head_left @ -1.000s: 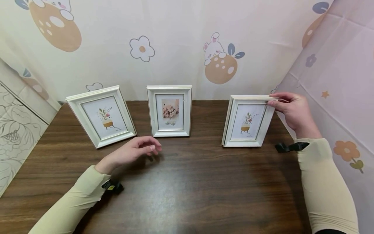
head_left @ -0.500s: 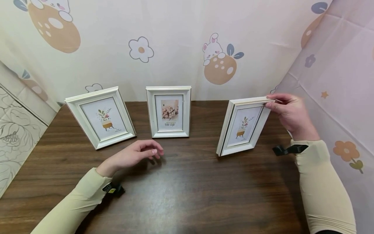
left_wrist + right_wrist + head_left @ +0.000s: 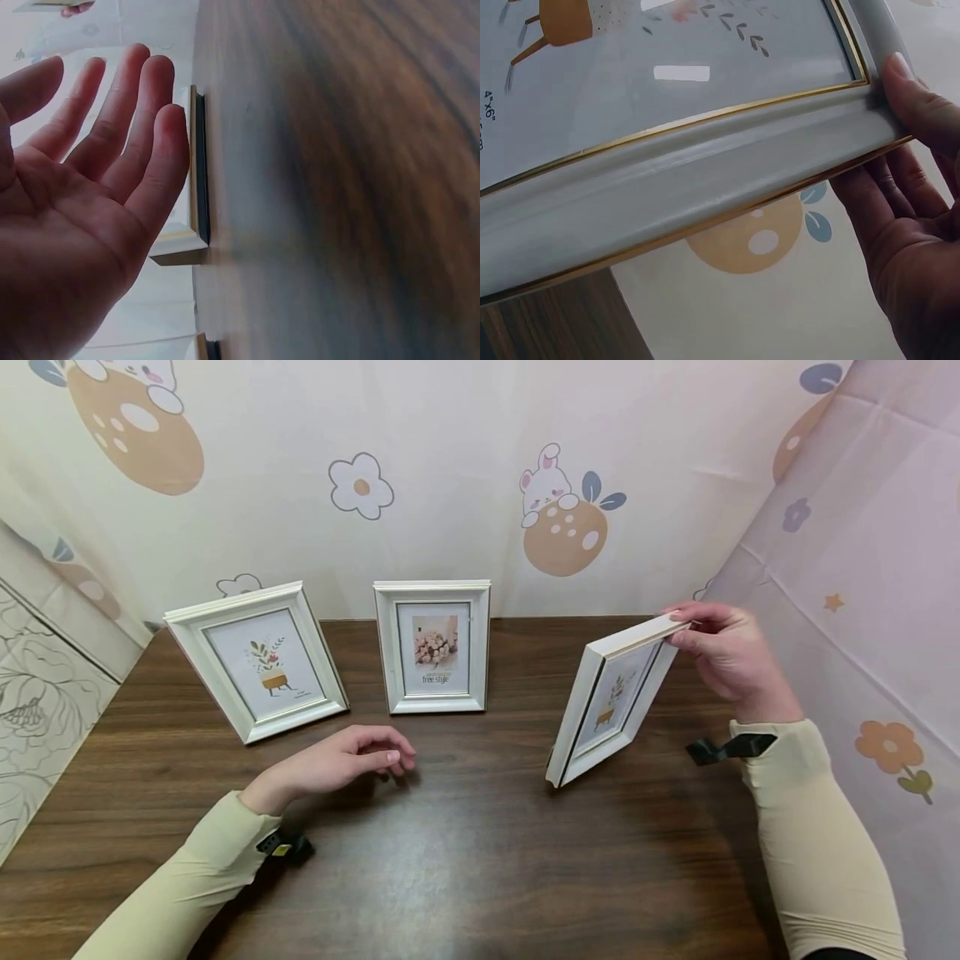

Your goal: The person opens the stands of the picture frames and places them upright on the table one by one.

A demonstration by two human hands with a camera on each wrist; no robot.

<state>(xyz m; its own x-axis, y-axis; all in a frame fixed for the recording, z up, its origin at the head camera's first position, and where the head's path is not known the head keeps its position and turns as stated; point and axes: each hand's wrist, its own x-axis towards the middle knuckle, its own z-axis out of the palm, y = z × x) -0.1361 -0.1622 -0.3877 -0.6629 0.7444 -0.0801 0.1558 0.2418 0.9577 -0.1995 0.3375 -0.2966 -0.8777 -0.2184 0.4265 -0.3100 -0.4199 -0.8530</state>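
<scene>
My right hand [image 3: 735,656] pinches the top right corner of a white picture frame [image 3: 581,710] with a potted-plant print, thumb in front and fingers behind. That frame stands turned, its left side nearer me; whether its bottom touches the table I cannot tell. In the right wrist view the thumb [image 3: 922,105] lies on the frame's border [image 3: 705,169]. My left hand [image 3: 337,764] hovers low over the table, fingers relaxed, holding nothing. Just behind it stand a middle frame [image 3: 476,647] with a flower photo and a left frame [image 3: 225,693] with the plant print, angled inward.
All this is on a dark wood-grain table [image 3: 480,860]. A white curtain [image 3: 450,427] with rabbit and flower prints hangs behind it, and a pale patterned cloth [image 3: 885,635] closes the right side.
The right-hand frame has swivelled, its left edge swinging toward me, while my right hand moved slightly left. My left hand has drawn slightly toward me; the other two frames stay put.
</scene>
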